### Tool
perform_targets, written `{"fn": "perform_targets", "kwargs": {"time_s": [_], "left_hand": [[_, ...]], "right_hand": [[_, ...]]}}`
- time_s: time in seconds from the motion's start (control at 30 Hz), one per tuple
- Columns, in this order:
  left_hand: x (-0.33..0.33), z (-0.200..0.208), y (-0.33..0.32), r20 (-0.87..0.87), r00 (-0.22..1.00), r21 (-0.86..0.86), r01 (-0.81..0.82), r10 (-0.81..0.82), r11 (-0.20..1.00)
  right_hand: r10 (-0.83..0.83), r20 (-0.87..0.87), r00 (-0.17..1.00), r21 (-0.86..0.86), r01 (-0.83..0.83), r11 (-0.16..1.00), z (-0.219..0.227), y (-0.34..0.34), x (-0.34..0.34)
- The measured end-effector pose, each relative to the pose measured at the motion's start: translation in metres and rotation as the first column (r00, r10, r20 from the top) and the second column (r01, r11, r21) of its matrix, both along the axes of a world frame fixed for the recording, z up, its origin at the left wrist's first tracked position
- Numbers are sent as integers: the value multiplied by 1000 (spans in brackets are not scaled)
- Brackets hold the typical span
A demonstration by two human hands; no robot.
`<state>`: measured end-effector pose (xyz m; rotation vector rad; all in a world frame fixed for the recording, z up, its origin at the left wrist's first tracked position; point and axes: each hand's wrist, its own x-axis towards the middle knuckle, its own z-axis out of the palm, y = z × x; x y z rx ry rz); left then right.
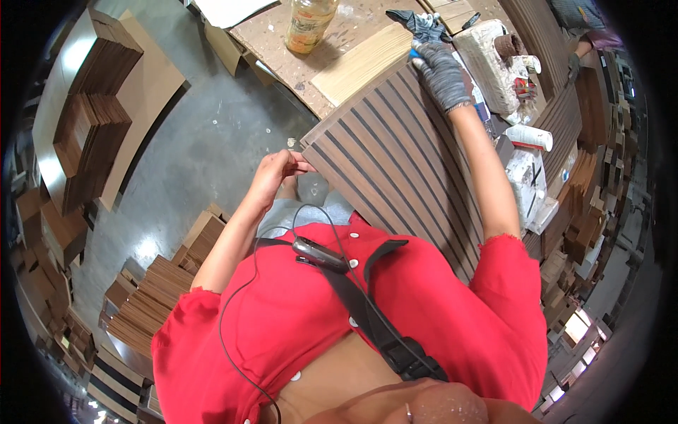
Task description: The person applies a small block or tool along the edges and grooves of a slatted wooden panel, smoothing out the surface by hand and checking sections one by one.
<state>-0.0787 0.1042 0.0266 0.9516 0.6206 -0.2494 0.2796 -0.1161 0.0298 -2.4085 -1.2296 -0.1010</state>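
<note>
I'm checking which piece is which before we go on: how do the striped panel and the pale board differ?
The striped panel is dark brown with black lines; the pale board is light yellowish without them. The panel shows much larger than the board. The left hand is at the panel's corner; neither hand is at the board. Both are flat and straight-edged.

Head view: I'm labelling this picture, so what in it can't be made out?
All in the head view:
- Blue thing: partly covered by the right hand; its kind is unclear.
- Panel: near end hidden behind the red shirt.
- Bottle: top cut off by the upper edge.
- Co-worker's sleeve: the body beyond is lost at the dark rim.
</note>
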Motion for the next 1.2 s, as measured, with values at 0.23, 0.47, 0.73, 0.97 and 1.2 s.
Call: {"fn": "perform_targets", "kwargs": {"time_s": [0.23, 0.47, 0.73, 0.97, 1.2], "left_hand": [[-2, -1, 1, -21, 1000, 14, 7, -7, 1000], [-1, -5, 3, -19, 1000, 4, 21, -21, 1000], [-2, -11, 11, -39, 995, 186, 100, -94, 977], [19, -4, 27, 58, 997, 444, 13, -43, 896], [31, 10, 23, 100, 995, 450, -56, 12, 891]], "right_hand": [[-156, 2, 988, -114, 155, 981, 4, -7, 59], [-73, -8, 997, -93, 72, 993, -3, -5, 31], [-406, -503, 763, 34, 487, 873, -21, -37, 90], [-283, -318, 905, -12, 295, 956, -25, -28, 68], [-373, -332, 867, -97, 362, 927, -8, -57, 43]]}}
